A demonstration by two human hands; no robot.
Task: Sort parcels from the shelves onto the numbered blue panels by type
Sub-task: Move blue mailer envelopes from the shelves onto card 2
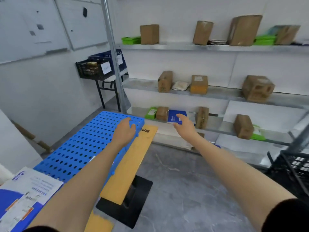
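A blue perforated panel (87, 144) lies on a yellow-topped table at the left. My left hand (125, 129) hovers over the panel's far right corner with loosely curled fingers, holding nothing. My right hand (184, 124) stretches toward the lowest visible shelf, fingers spread, right in front of a flat blue parcel (174, 117); whether it touches the parcel I cannot tell. Brown cardboard boxes (201, 117) and green flat parcels (151, 113) stand on the three metal shelves. A blue-and-white envelope parcel (25, 198) lies at the panel's near end.
A metal shelf post (113, 54) rises left of the shelves. Black crates (93, 69) sit on a folding table behind it. A black wire rack (294, 166) stands at the right. The table's black base plate (127, 203) lies on the grey floor.
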